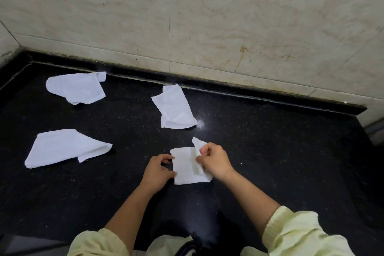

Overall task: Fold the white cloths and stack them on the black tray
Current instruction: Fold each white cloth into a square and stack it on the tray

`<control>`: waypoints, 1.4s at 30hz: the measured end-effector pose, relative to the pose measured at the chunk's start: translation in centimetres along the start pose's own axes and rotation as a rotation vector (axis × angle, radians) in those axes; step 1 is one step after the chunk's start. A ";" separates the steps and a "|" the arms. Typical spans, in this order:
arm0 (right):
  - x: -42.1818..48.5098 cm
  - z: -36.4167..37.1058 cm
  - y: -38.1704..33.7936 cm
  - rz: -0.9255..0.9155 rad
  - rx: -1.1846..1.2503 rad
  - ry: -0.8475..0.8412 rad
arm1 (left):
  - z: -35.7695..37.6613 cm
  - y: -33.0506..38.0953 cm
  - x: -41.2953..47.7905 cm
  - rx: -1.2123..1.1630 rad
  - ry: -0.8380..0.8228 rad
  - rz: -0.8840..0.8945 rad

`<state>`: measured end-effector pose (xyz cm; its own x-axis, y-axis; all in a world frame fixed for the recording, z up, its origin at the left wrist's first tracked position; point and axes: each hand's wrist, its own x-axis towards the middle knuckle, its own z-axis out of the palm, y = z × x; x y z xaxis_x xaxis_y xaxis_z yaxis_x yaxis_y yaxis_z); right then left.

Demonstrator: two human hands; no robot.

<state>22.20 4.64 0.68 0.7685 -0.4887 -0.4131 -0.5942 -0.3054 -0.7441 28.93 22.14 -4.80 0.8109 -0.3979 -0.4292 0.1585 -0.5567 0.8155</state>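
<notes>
1 cloth (185,170) of 4 lies flat on the counter (270,151) between my hands, long side running away from me. My left hand (159,169) pinches its left edge; my right hand (215,161) pinches the lifted right flap, which should fold leftward

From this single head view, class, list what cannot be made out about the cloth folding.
- The black tray: not distinguishable in the head view; perhaps outside the frame.
- The held cloth: its side edges are hidden under the left hand and the right hand, which pinches a raised flap; layer count unclear.
- The dark object between the sleeves: cut off by the bottom edge.
- The grey object: cut off by the right edge, unidentifiable.
</notes>
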 end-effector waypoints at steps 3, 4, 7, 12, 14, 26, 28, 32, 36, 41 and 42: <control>0.4 2.2 -0.5 0.027 -0.036 -0.042 | 0.0 -0.3 0.1 -0.003 -0.011 0.015; 0.5 2.9 -0.5 0.036 -0.048 -0.055 | 0.0 -0.3 0.1 -0.003 -0.012 0.022; 0.6 4.7 -0.5 0.061 -0.089 -0.087 | -0.1 -0.5 0.1 0.002 -0.011 0.031; 0.7 6.2 -0.1 0.090 -0.126 -0.112 | -0.3 -0.4 0.1 0.000 -0.023 0.024; 0.7 6.4 0.1 0.094 -0.121 -0.116 | -0.4 -0.5 0.1 -0.002 -0.026 0.018; 0.6 3.3 0.1 0.083 0.080 -0.058 | -1.1 0.7 -0.1 -0.268 -0.003 -0.143; 1.2 1.3 0.7 0.101 0.078 0.038 | -1.1 0.7 0.2 -0.297 0.079 -0.216; 1.7 -1.2 2.7 0.198 0.102 0.134 | -1.1 1.2 0.3 -0.315 0.142 -0.311; 0.9 -1.0 3.4 0.304 0.247 0.023 | -0.6 2.8 0.3 -0.359 0.096 -0.377; 0.0 -0.1 3.1 0.313 0.304 -0.060 | -0.1 3.7 0.3 -0.322 0.007 -0.419; -0.1 0.1 3.1 0.313 0.318 -0.057 | 0.0 4.0 0.1 -0.322 -0.017 -0.430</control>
<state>20.33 3.82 -1.59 0.5799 -0.4694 -0.6658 -0.7048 0.1209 -0.6991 29.66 19.86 -1.65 0.6259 -0.1966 -0.7547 0.6413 -0.4209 0.6415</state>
